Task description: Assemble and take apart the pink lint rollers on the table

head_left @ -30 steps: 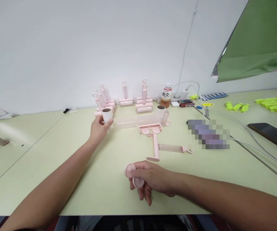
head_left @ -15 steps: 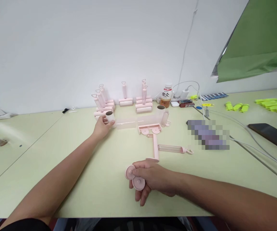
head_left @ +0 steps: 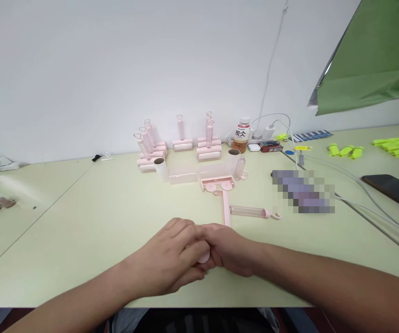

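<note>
At lower centre the left hand (head_left: 171, 256) and right hand (head_left: 232, 249) meet, fingers pressed together around a small round pink plastic disc (head_left: 204, 257), which is mostly hidden. Just beyond lie a pink L-shaped plastic handle (head_left: 225, 209) and a clear pink tube (head_left: 250, 212). Farther back stand a white paper roll (head_left: 161, 168) and an amber drink bottle (head_left: 243, 135) labelled "炭仌".

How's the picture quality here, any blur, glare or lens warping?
Head view: soft, even light, no harsh glare; the wide lens bows the table edges; a pixelated patch masks something at right; left hand and right hand hide most of a pink disc.
</note>
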